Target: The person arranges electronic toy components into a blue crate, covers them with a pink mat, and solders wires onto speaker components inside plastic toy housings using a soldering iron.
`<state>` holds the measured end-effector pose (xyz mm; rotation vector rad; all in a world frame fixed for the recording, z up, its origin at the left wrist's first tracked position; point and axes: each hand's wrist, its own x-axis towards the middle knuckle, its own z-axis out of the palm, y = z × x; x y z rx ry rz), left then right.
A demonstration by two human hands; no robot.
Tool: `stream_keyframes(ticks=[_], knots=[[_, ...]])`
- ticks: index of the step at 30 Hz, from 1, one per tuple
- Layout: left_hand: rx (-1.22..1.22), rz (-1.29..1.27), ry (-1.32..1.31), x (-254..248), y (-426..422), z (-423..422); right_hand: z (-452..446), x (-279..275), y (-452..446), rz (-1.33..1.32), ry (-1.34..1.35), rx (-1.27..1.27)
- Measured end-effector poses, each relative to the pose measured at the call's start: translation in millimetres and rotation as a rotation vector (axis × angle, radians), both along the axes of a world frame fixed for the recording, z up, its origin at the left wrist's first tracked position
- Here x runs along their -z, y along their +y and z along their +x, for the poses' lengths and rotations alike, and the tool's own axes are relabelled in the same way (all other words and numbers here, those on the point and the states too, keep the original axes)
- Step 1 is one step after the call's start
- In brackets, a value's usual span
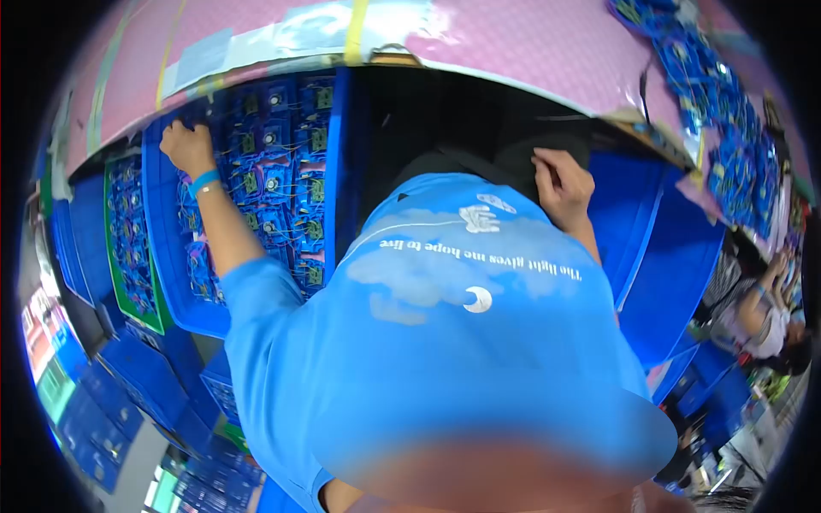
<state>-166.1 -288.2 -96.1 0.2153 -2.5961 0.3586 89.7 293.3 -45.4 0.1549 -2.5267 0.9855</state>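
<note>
My left hand, with a blue band at the wrist, reaches over the far left part of a blue crate. Its fingers bend downward and look closed; what they hold, if anything, is hidden. Rows of small blue electronic assemblies, with green boards and thin wires, fill the crate beside it. My right hand hovers near my dark-clothed lap, loosely curled, with a gap between thumb and index finger. Nothing shows in it.
A pink-covered table edge runs ahead, with a heap of blue wired parts at the right. Blue bins stand at my right side. A green-edged crate of assemblies lies left. Another person sits far right.
</note>
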Motion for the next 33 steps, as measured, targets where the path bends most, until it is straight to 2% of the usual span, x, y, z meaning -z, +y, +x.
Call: stream_keyframes(ticks=[2,3,5,6,7,8,10,11,12,14,15,17,18,20,21,22,23,25,28,31,33], knots=[[0.453,0.262,0.226,-54.4,103.9,36.8,-1.8,-3.3,-0.7,-0.025,-0.006,-0.009],[0.699,0.382,0.25,-74.9,156.6,56.5,-5.9,-4.4,0.7,-0.048,-0.005,-0.048],[0.966,0.609,-0.042,-78.4,230.4,91.9,-6.6,-3.0,6.6,-0.026,-0.014,-0.066],[1.07,0.593,-0.233,-74.0,254.8,103.2,-7.9,-4.1,7.9,-0.051,-0.033,-0.07],[1.059,0.358,-0.515,-66.3,275.1,106.8,-11.5,-3.3,9.3,-0.075,-0.049,-0.069],[1.087,0.26,-0.647,-43.7,290.9,100.3,-12.4,0.7,11.8,-0.079,-0.032,-0.091],[0.952,0.015,-0.933,1.3,317.2,59.8,-12.4,2.5,14.6,-0.068,0.017,-0.111],[1.128,0.044,-0.594,42.0,321.0,26.1,-8.8,4.7,14.9,-0.135,0.047,-0.071],[1.079,0.049,-0.705,43.7,320.8,0.6,-2.1,5.4,15.8,-0.127,0.052,-0.009],[0.964,0.039,-0.867,53.4,322.1,-46.3,7.9,8.5,20.7,-0.769,-0.086,0.354],[0.939,0.015,-0.89,63.1,325.1,-55.3,11.4,18.3,39.3,-0.727,-0.086,0.479],[0.902,-0.011,-0.903,85.6,328.0,-62.3,8.2,48.6,95.4,0.097,-0.112,0.591],[0.898,-0.017,-0.895,93.4,332.2,-63.9,-2.4,46.0,107.4,0.073,-0.243,0.662],[0.89,-0.017,-0.869,105.4,343.0,-60.2,-17.1,106.7,165.6,0.534,-0.337,0.517],[0.884,-0.006,-0.86,110.1,349.1,-59.2,-23.7,126.4,184.9,0.532,-0.348,0.539],[0.882,0.008,-0.842,116.5,354.7,-57.2,-31.8,145.3,203.8,0.576,-0.46,0.44],[0.878,0.026,-0.822,118.9,360.7,-51.8,-36.1,164.4,218.9,0.616,-0.572,0.333],[0.881,0.071,-0.767,113.5,369.3,-31.3,-32.3,225.2,246.0,0.703,-0.554,0.344],[0.891,0.18,-0.698,86.7,367.3,21.0,-40.7,178.3,234.4,0.496,-0.764,0.351],[0.906,0.363,-0.651,39.7,360.8,71.4,-31.2,166.9,242.6,0.582,-0.752,0.332],[0.873,0.691,-0.652,10.8,354.8,99.8,-14.9,146.1,242.0,-0.011,-0.524,0.321]])
